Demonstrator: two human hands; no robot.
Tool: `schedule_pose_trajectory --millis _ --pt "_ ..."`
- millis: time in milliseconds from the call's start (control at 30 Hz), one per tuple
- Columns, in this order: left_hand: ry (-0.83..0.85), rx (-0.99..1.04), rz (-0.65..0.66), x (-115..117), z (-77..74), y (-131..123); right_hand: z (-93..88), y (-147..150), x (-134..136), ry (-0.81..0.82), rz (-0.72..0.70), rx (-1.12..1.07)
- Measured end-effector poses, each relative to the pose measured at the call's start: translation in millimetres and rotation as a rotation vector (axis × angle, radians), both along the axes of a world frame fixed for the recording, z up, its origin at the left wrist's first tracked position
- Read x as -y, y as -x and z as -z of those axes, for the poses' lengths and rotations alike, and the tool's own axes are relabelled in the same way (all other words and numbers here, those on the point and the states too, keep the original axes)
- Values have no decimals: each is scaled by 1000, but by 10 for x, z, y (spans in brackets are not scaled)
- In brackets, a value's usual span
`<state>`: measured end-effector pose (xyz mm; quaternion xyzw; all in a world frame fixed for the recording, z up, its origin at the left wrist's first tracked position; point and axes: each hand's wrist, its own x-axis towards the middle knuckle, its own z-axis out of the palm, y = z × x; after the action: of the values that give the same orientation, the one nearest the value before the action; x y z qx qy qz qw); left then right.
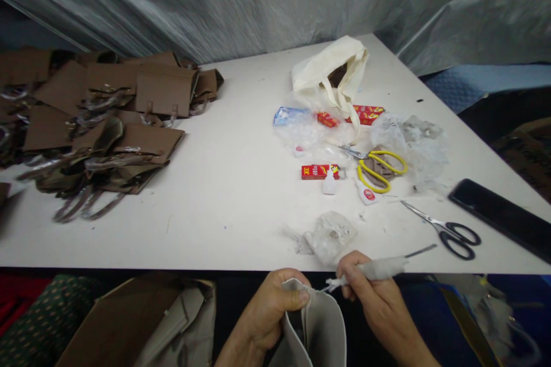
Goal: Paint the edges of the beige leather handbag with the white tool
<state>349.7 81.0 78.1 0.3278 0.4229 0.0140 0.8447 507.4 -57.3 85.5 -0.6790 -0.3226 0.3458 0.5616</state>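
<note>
My left hand (282, 304) pinches the top edge of a light grey bag (325, 321), which hangs open below the table's front edge. Its inside faces up towards me. In my right hand (365, 287) is a slim tool wrapped in whitish material (383, 268), with a thin dark rod poking out at its far end. The tool's near tip is at the bag's rim, close to my left thumb; whether it touches I cannot tell. Just beyond my hands lies a crumpled clear plastic bag (333, 235).
Brown handbags (166, 89) are piled at the left of the white table (232, 183). To the right lie yellow-handled scissors (381, 169), black-handled scissors (447, 229), a red box (316, 172), small white bottles (329, 183), a cream cloth bag (314, 71) and a black phone (499, 215).
</note>
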Motion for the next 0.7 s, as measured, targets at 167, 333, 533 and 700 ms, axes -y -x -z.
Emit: schedule_pose_trajectory --millis 167,333,533,700 --pt "20 30 15 3 -27 9 58 87 1 23 -11 -80" --pt "34 35 7 14 -28 18 36 75 -7 20 -30 -62" --pt "38 27 -23 42 -26 17 35 85 -22 43 -45 18" --pt "43 23 -46 46 -6 20 24 107 -27 32 -42 72"
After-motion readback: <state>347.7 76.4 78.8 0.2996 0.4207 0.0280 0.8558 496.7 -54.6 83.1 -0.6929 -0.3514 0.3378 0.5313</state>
